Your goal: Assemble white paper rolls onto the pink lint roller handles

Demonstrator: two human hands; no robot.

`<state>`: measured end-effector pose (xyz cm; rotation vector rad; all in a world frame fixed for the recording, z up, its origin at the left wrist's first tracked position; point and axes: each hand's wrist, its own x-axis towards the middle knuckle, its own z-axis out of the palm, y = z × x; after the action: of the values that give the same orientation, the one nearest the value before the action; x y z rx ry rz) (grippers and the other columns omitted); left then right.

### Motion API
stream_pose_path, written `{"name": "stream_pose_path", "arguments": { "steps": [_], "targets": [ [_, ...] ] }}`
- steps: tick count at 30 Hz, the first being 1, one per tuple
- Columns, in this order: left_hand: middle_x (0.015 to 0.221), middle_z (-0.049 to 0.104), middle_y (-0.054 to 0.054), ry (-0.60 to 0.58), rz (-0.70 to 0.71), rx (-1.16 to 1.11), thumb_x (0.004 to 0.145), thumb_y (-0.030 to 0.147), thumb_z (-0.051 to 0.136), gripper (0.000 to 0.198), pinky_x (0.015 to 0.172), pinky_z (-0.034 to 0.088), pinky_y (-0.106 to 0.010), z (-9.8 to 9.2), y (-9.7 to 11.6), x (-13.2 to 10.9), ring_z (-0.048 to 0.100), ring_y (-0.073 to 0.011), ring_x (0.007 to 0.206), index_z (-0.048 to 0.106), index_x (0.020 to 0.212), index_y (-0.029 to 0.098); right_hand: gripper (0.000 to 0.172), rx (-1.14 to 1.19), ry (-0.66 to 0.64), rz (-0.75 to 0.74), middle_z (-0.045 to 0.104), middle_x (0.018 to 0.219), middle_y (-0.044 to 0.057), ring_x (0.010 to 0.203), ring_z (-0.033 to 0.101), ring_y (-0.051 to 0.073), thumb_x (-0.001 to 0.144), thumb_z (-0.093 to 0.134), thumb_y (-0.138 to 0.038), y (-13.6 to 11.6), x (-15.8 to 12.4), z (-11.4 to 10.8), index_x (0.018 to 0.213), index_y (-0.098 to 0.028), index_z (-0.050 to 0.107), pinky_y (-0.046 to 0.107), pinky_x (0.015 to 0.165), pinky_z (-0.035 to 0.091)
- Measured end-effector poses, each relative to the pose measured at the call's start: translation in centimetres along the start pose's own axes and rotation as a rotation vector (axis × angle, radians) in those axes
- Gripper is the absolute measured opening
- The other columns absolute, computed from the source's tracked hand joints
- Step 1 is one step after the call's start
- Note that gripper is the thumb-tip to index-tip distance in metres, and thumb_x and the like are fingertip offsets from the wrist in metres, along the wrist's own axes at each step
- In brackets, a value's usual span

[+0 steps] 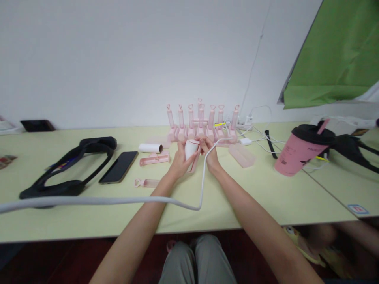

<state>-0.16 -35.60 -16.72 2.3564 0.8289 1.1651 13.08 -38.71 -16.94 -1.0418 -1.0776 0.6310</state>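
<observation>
My left hand (179,159) is wrapped around a white roll (191,149) with thin red lines, held a little above the table. At the roll's upper right edge, the fingers of my right hand (209,152) are pinched together; a white cable passes in front of them. A pink piece shows below the roll, partly hidden. Just behind my hands stands a row of several pink, clear-barrelled pieces with heart-shaped loops (201,122). To the left lie a white tube (150,148), a pink half-open case (154,159) and a loose heart-looped pink piece (149,183).
A black phone (119,167) and a black headset-like frame (75,167) lie left. On the right are a pink translucent cover (242,155), tangled white cables, and a pink drink cup (302,152) with a black lid. A white cable (118,200) crosses the foreground over my left forearm.
</observation>
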Motion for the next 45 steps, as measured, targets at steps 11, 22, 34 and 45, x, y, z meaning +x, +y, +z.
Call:
{"name": "stream_pose_path", "arguments": {
  "steps": [11, 22, 34, 45],
  "targets": [
    [0.099, 0.063, -0.008, -0.045, -0.035, 0.032, 0.081, 0.052, 0.046, 0.056, 0.075, 0.043, -0.031, -0.3, 1.2, 0.2, 0.060, -0.0227, 0.085, 0.040, 0.124, 0.016, 0.051, 0.168, 0.064, 0.060, 0.058, 0.070, 0.000, 0.054, 0.046, 0.009, 0.074, 0.049, -0.066, 0.7, 0.4, -0.3, 0.090, -0.019, 0.063, 0.020, 0.048, 0.033],
    [0.102, 0.064, -0.008, -0.053, -0.047, 0.047, 0.079, 0.051, 0.049, 0.056, 0.074, 0.044, -0.031, -0.4, 1.0, 0.2, 0.060, -0.0218, 0.084, 0.046, 0.123, 0.016, 0.059, 0.209, 0.009, 0.211, 0.060, 0.066, 0.000, 0.051, 0.048, 0.008, 0.067, 0.053, -0.070, 1.5, 0.8, -0.7, 0.093, -0.018, 0.063, 0.019, 0.047, 0.034],
    [0.098, 0.063, -0.007, 0.075, -0.156, -0.124, 0.082, 0.052, 0.045, 0.060, 0.071, 0.046, -0.030, 0.3, -0.3, 0.5, 0.062, -0.0197, 0.083, 0.029, 0.129, 0.019, 0.049, 0.286, -0.262, 0.167, 0.064, 0.105, 0.003, 0.092, 0.061, 0.016, 0.068, 0.064, -0.055, 1.5, 0.1, -1.1, 0.107, -0.028, 0.055, 0.027, 0.074, 0.051],
    [0.121, 0.049, -0.011, 0.263, -0.347, -0.414, 0.081, 0.051, 0.041, 0.051, 0.082, 0.048, -0.032, 0.2, -3.4, 2.1, 0.053, -0.0193, 0.108, 0.027, 0.121, 0.021, 0.062, 0.276, -0.454, 0.394, 0.069, 0.084, 0.004, 0.061, 0.066, 0.015, 0.059, 0.078, -0.036, 2.0, -0.9, 0.7, 0.112, -0.019, 0.051, 0.028, 0.061, 0.056]
  ]
}}
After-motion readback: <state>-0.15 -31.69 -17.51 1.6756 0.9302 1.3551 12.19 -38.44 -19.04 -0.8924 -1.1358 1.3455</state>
